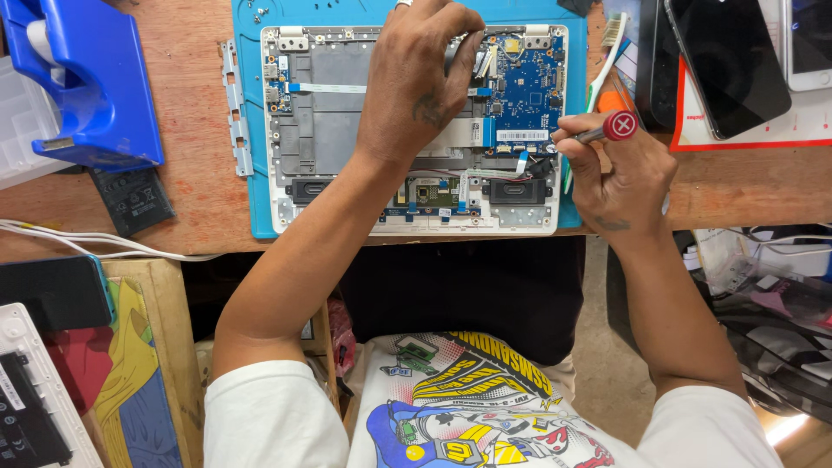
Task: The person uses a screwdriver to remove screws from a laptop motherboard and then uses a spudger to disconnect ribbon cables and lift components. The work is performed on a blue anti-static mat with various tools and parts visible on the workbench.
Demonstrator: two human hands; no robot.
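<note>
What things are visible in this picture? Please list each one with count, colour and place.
opened laptop: one, white and grey, on the mat
circuit board: one, blue, laptop's upper right
mat: one, blue, on the wooden bench
screwdriver: one, red cap, in the right hand
tape dispenser: one, blue, upper left
metal bracket: one, silver, left of the laptop
phone: one, black, upper right
toothbrush: one, white, right of the laptop
left hand: on the laptop's inside
right hand: at the laptop's right edge

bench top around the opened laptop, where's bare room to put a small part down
Bare wood lies left of the blue mat, between the loose metal bracket and the blue tape dispenser, and right of the mat below the phones, past the right hand with its screwdriver. The laptop is crowded under the left hand.
</note>
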